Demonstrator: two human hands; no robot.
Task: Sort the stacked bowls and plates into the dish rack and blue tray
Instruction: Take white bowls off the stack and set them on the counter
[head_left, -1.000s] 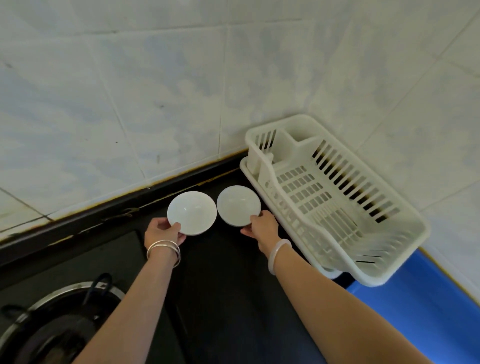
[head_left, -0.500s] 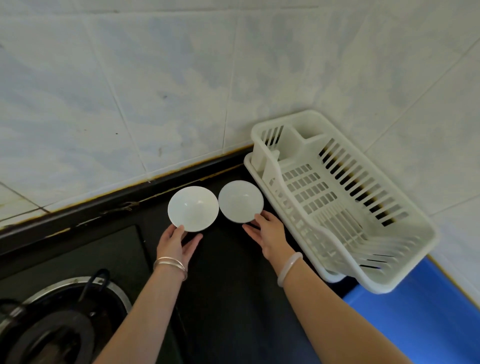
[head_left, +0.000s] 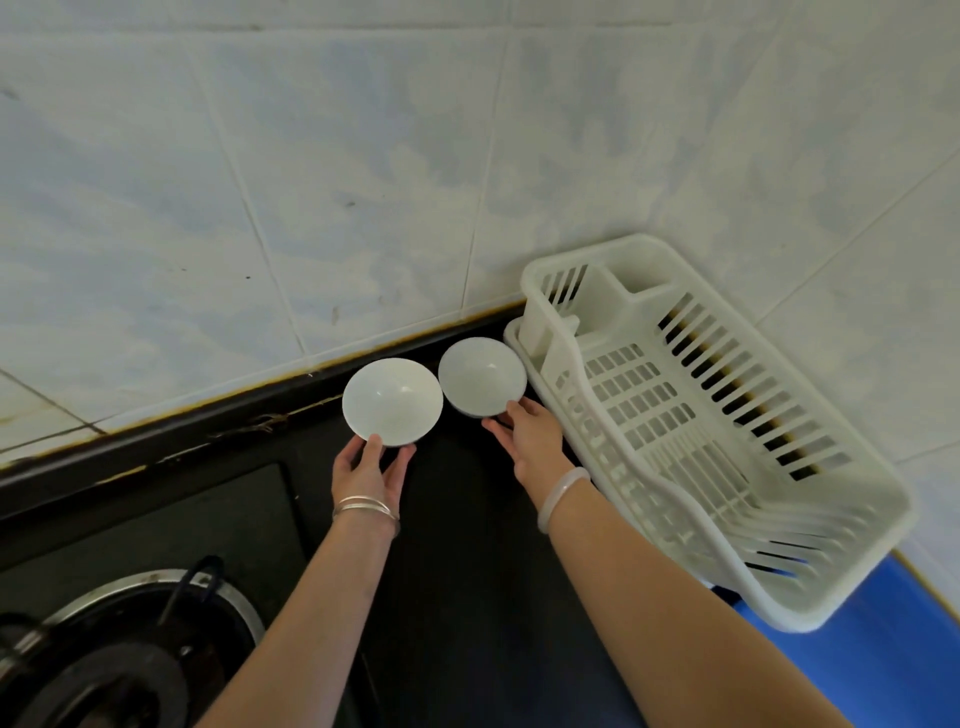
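White and alike, two bowls sit side by side on the black counter (head_left: 467, 571), each just beyond a hand: the left bowl (head_left: 392, 402) ahead of the left hand (head_left: 370, 467), the right bowl (head_left: 483, 376) ahead of the right hand (head_left: 532, 441). Both hands are open, their straight fingers touching the near side of a bowl and gripping nothing. One hand per bowl suggests both are to be lifted together. The rack (head_left: 727, 467) stands just right of the right hand with nothing in it, so that bowl has a short way to go. The blue tray (head_left: 883, 675) lies behind that hand, under the rack's near end. Some fingertips are hidden by the bowls' near sides, so how far they reach is unclear. I cannot tell whether each bowl is single or a nested stack, and no plates show. The tray is cut off by the frame and the rack, and the burner (head_left: 130, 649) by the left forearm is cropped too.
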